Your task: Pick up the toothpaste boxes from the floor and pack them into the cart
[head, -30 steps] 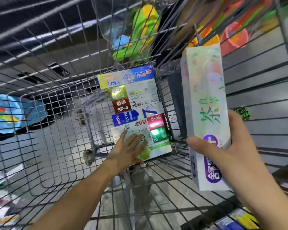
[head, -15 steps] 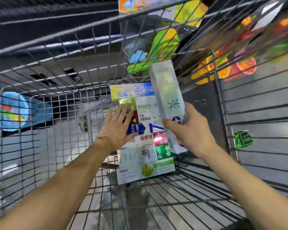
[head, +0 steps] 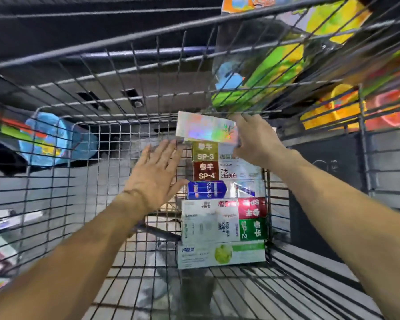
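Wire walls of the cart [head: 102,158] are surrounding us. We are now laying the shimmery toothpaste box [head: 206,130], upright a second ago, flat atop the stack of boxes [head: 224,204], our right hand [head: 256,142] gripping its end. Our left hand [head: 157,174], fingers straight, is hovering beside the stack, so one more box is nearly packed.

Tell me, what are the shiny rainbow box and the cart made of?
The shiny box looks like cardboard with a glossy holographic foil coat: flat faces, rainbow glints. The cart looks like bare grey metal wire: thin crossing rods with a dull sheen.
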